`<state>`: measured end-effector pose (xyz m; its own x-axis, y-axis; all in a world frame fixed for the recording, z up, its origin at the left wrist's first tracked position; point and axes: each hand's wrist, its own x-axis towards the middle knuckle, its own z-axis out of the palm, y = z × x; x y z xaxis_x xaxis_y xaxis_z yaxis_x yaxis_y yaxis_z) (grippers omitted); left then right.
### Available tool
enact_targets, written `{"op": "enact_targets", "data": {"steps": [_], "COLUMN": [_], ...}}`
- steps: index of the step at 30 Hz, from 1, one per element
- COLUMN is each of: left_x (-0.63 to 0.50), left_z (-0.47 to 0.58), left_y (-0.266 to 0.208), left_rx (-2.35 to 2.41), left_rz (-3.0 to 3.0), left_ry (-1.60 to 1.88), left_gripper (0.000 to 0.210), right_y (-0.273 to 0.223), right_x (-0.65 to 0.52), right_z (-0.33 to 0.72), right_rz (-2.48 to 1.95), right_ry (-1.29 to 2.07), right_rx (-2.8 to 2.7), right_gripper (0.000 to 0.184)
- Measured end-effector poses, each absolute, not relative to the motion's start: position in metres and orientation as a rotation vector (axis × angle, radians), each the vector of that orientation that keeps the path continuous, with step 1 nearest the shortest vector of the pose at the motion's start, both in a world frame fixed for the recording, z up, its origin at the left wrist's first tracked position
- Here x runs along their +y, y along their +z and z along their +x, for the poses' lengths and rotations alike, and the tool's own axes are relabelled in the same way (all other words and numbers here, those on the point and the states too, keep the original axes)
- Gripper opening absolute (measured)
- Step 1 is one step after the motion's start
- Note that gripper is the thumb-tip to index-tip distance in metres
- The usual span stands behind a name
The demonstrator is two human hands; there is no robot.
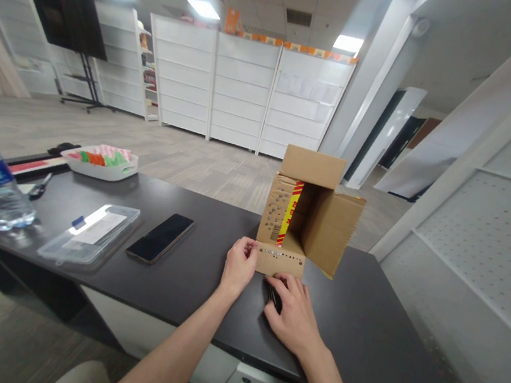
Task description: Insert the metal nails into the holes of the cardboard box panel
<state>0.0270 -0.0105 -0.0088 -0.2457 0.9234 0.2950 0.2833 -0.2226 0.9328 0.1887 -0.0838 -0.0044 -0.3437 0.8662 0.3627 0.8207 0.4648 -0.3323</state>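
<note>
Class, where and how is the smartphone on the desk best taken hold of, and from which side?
Probably the smartphone's two long edges, near the middle, with the left hand coming from above and from the phone's right. It lies flat, screen up, on the desk, leaving its edges to grip; the clear plastic case sits close on its left.

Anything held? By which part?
Right hand: thumb and fingers around a black object, mostly hidden; can't tell if gripped or where. Left hand: fingertips together by the left edge of the near flap; any hold unclear.
</note>
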Motion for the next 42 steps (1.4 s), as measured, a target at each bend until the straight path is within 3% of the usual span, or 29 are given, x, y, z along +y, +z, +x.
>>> {"op": "enact_targets", "data": {"steps": [29, 42], "left_x": [-0.0095, -0.0095], "left_z": [0.0268, 0.0268], "left_y": [-0.0101, -0.0096], "left_rx": [1.489, 1.474], "left_rz": [1.464, 1.448], "left_ry": [1.504, 1.500], "left_gripper": [0.013, 0.013], "right_y": [-0.0067, -0.0039], "right_x": [-0.0814, -0.0828], "right_z": [0.1878, 0.1887], "right_rz": [-1.434, -1.446], "right_ry": [0.080, 0.132], "right_rx": [-2.249, -2.290], "right_gripper": [0.037, 0.044]}}
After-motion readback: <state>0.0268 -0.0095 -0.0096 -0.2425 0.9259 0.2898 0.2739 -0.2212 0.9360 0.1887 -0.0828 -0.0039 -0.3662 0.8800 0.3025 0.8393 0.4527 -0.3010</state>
